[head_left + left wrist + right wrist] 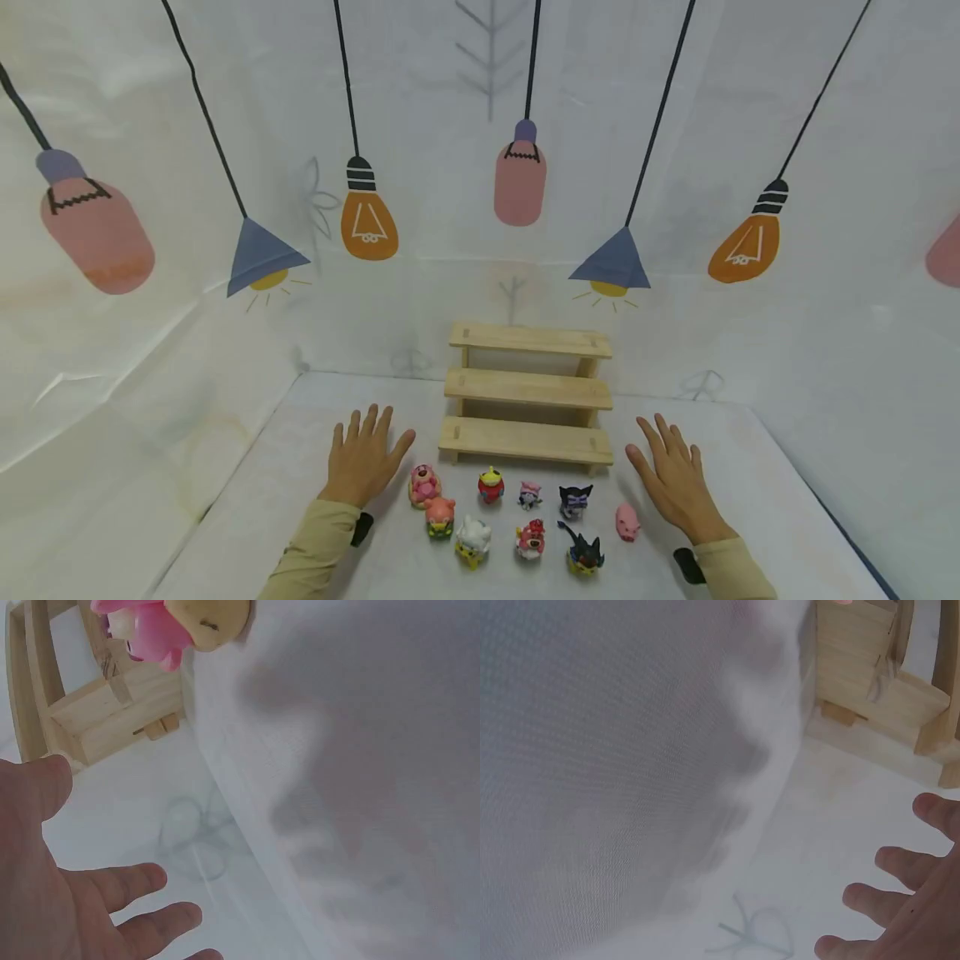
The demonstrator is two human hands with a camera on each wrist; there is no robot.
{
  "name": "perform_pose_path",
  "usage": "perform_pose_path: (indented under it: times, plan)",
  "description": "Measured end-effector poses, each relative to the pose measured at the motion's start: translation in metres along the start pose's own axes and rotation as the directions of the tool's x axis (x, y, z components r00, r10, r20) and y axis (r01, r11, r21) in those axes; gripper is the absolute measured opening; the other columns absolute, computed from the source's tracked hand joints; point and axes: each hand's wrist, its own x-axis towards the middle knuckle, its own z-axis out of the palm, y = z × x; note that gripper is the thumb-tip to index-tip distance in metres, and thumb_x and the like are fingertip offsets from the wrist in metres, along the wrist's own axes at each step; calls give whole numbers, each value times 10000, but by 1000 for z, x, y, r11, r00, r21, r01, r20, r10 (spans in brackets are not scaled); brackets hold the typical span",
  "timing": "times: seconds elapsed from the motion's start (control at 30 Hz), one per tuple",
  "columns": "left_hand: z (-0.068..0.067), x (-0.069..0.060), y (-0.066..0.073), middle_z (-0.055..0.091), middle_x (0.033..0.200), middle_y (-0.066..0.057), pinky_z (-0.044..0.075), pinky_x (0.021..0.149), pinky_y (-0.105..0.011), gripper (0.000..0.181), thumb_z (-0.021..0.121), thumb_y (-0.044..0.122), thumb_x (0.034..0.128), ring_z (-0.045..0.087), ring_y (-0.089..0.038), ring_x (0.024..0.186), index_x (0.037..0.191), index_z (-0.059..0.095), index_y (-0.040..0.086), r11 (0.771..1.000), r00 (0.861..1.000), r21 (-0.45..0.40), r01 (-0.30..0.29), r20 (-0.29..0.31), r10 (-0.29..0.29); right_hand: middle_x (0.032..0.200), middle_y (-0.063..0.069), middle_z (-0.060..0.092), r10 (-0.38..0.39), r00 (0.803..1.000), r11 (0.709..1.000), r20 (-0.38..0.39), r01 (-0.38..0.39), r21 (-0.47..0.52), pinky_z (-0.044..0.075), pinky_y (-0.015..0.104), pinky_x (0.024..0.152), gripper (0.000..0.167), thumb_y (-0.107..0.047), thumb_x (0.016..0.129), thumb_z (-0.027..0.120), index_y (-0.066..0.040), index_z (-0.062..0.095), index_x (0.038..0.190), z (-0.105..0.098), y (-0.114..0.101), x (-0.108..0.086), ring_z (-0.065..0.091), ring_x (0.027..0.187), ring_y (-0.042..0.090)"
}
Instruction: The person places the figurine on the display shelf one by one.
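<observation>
My left hand (362,460) hovers over the white table with its fingers spread, left of a group of small toy figures. Nearest to it sits a pink bear figure (424,485), also seen as a pink figure (161,634) in the left wrist view. On the other side, my right hand (677,483) has its fingers straight and holds nothing. A pink pig figure (627,522) lies closest to that hand. Between them stand an orange-pink figure (439,517), a red figure with a yellow top (491,485), a white figure (473,540) and a black winged figure (585,554).
Behind the figures stands a three-step wooden shelf (528,387). More figures are in the group: a small pink-grey one (529,495), a black-eared one (575,502) and a red-hatted one (530,540). A white sheet with printed lamps (420,317) surrounds the table (255,517).
</observation>
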Motion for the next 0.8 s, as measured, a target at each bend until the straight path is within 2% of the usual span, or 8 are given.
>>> perform_pose_path:
  times: [0.2,0.3,0.37,0.43,0.53,0.67,0.8]
  plan:
    - [4,6,-6,545,1435,-237,314,1066,-663,792,416,636,1028,473,-488,1321,1482,482,-9,996,1000,-82,-30,-11,29,1608,320,219,-3,1000,1000,5,3,14,63,766,1073,648,-460,1084,432,-56,325,1579,-3,1,-2,164,1440,585]
    - [7,12,-12,600,1376,-216,403,1011,-628,710,497,580,1026,555,-457,1246,1440,538,4,988,994,-122,-92,-76,83,1609,310,231,-8,1000,1000,12,8,19,78,762,1074,642,-452,1084,440,-56,333,1577,-5,1,-6,164,1442,581]
    - [6,18,-13,623,1349,-206,443,973,-614,624,585,505,1013,590,-444,1202,1404,582,19,976,980,-158,-151,-152,127,1604,309,245,-10,1000,1000,11,10,21,88,761,1073,632,-439,1083,450,-54,344,1573,-5,2,-10,172,1439,583]
    - [3,28,-13,639,1335,-185,467,943,-606,544,656,431,993,613,-428,1174,1373,621,43,957,959,-199,-212,-231,165,1597,308,262,-12,1000,1000,4,12,28,106,751,1074,624,-427,1081,466,-53,354,1568,-6,2,-14,185,1432,587]
    - [-6,45,-7,638,1351,-145,468,948,-598,478,697,372,979,608,-403,1191,1362,647,89,927,937,-262,-269,-295,188,1578,316,295,-18,1000,999,-12,19,41,136,735,1076,618,-411,1076,490,-50,367,1561,-8,1,-20,216,1418,590]
    - [-15,71,2,599,1417,-89,453,990,-572,449,687,344,991,567,-361,1261,1380,641,125,900,932,-310,-307,-289,218,1547,314,354,-41,999,998,-24,42,44,174,698,1082,604,-397,1072,509,-44,389,1547,-12,1,-26,264,1404,574]
    - [-16,99,10,513,1515,-68,410,1053,-554,470,664,313,1009,504,-345,1338,1421,600,98,874,920,-316,-369,-258,295,1520,276,419,-69,997,997,-19,69,28,219,671,1072,585,-384,1064,535,-47,419,1527,-17,1,-32,307,1395,533]
